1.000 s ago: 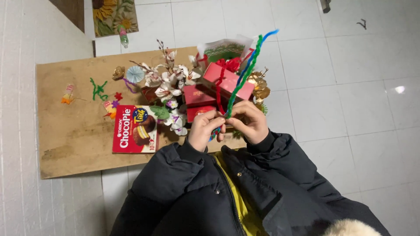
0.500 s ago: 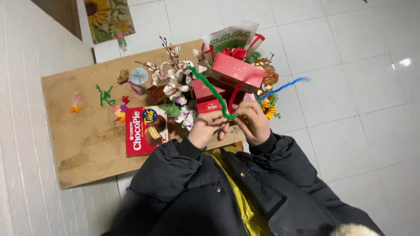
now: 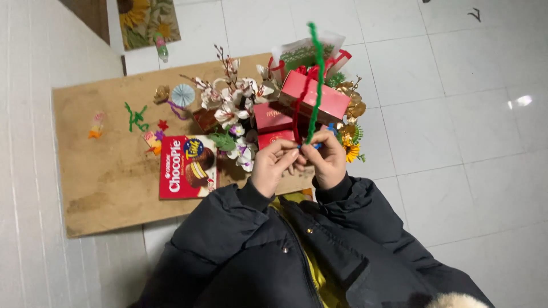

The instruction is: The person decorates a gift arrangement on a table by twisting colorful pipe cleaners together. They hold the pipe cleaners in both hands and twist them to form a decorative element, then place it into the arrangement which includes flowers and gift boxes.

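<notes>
White floor tiles run all around a low brown board point(image 3: 103, 188), and on it, from the left, lie a few small green and orange scraps, a red snack box point(image 3: 187, 166), a spray of white fake flowers point(image 3: 231, 108) and a stack of red gift boxes point(image 3: 297, 108) with gold trim. Over the near edge my left hand point(image 3: 273, 165) and my right hand point(image 3: 328, 158) meet, fingertips pinched together on the bottom end of a green pipe cleaner point(image 3: 315, 80) – it stands nearly upright above the boxes, with a red one point(image 3: 299, 105) beside it and a bit of blue at the pinch. I judge it feather-light, fuzzy, easy to bend and apt to keep its shape, so it is best gripped low, close to the twist. It looks thin, bright, slightly wavy.
</notes>
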